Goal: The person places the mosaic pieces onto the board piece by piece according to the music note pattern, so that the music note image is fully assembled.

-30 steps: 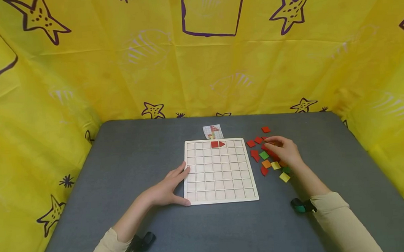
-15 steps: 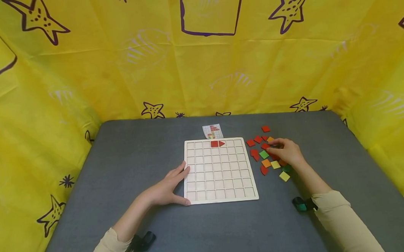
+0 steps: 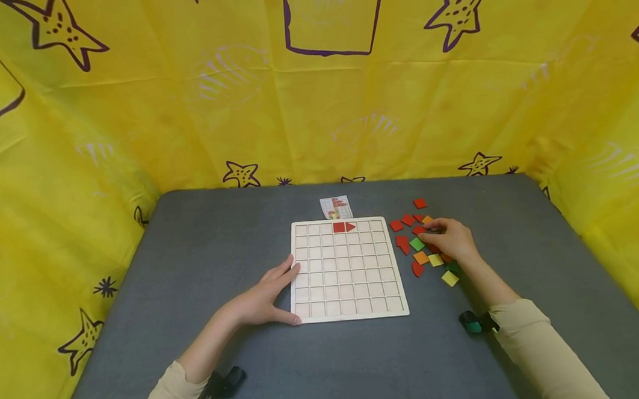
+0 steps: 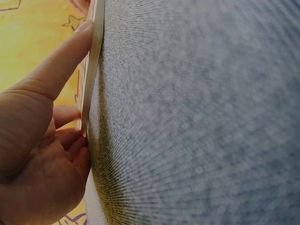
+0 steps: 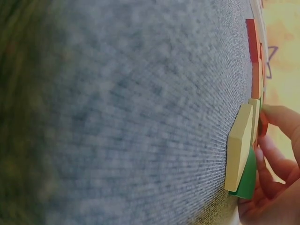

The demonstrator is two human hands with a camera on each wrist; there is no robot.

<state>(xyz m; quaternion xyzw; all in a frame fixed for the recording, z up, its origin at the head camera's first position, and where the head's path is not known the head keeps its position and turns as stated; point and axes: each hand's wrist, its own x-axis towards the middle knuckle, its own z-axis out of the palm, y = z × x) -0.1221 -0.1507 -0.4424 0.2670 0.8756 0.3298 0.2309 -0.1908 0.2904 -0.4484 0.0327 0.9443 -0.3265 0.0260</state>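
Observation:
A pale wooden board (image 3: pixel 350 276) with a square grid lies mid-table. A red square tile (image 3: pixel 339 227) and a red triangular tile (image 3: pixel 351 227) sit side by side in its far row. At the board's left side, my left hand (image 3: pixel 262 299) rests with its thumb at the near corner and its fingertips over the edge. My right hand (image 3: pixel 454 240) is among loose tiles right of the board, thumb and index finger bent toward a red tile (image 3: pixel 419 230). In the right wrist view, a dark red piece (image 5: pixel 264 123) shows by the thumb; whether it is pinched is unclear.
A small card (image 3: pixel 336 207) with a coloured grid pattern lies behind the board. Around my right hand are several red, orange, green and yellow tiles, including a yellow one (image 3: pixel 450 278) nearest me. A yellow printed cloth (image 3: pixel 304 122) hangs behind the grey table (image 3: pixel 218 229).
My right hand has shifted slightly to the right, uncovering an orange tile by its fingertips, and then stays nearly still. The left hand and the board keep their places.

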